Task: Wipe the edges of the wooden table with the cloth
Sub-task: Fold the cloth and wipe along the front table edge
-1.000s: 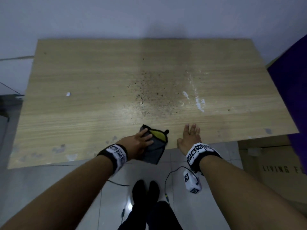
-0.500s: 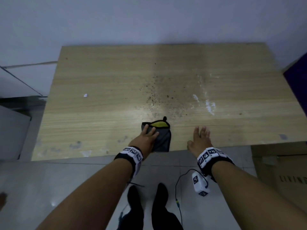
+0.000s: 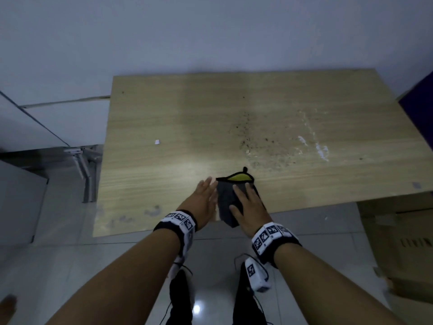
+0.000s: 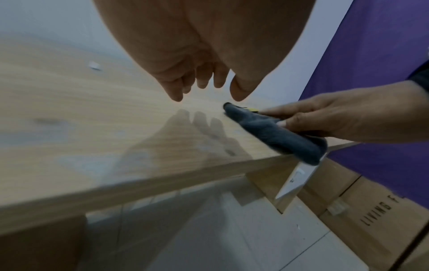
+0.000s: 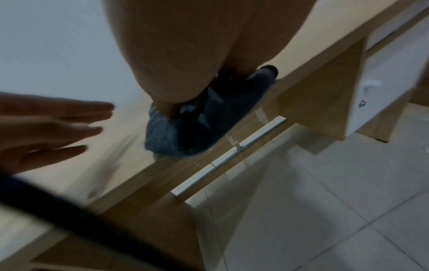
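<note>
Against a pale wall, the wooden bench (image 3: 164,127) is still showing crumbs (image 3: 255,146) and white smears (image 3: 321,151), so little seems wiped, while the right hand (image 3: 248,205) is pressing flat, fingers straight, on the cloth (image 3: 226,200) at the near edge, and the left hand (image 3: 201,202) is hovering apart, holding nothing.

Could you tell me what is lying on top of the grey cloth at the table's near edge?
The right hand lies on the cloth, fingers spread. The cloth's yellow inner side shows at its far end. The table under the cloth is hidden.
</note>
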